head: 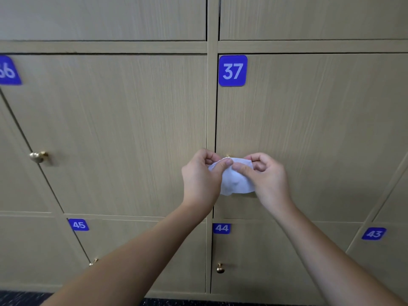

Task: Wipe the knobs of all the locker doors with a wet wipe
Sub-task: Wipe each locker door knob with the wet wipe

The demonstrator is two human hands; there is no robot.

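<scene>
against tan locker door 37 [309,129], both hands, left [202,175] and right [268,176], pinch a crumpled white wet wipe [235,181].

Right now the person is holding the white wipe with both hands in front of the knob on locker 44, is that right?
Not quite. Both the left hand and the right hand do hold the white wipe, but the head view shows them in front of the knob on locker 37. Locker 44 is the door below, and its knob is bare.
</scene>
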